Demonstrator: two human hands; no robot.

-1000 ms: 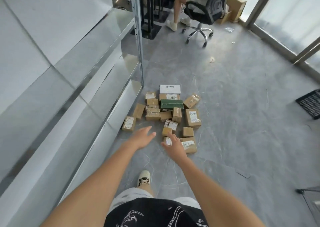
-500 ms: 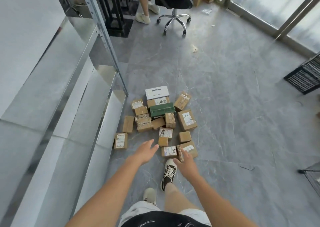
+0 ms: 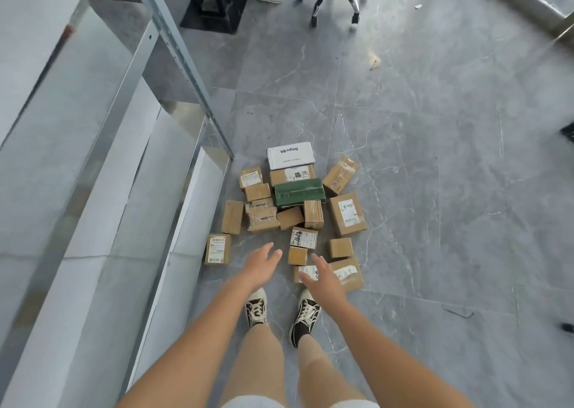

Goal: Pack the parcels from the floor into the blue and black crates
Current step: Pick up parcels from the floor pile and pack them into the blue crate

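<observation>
Parcels (image 3: pixel 298 208) lie just beyond both hands, left (image 3: pixel 261 266) and right (image 3: pixel 323 278), spread, holding nothing.

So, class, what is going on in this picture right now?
A person stands over a pile of parcels on the grey floor, beside a metal shelf. The left hand and the right hand both reach down toward the nearest boxes, fingers open, holding nothing. No parcel is lifted yet, and no crate shows clearly in view.
</observation>
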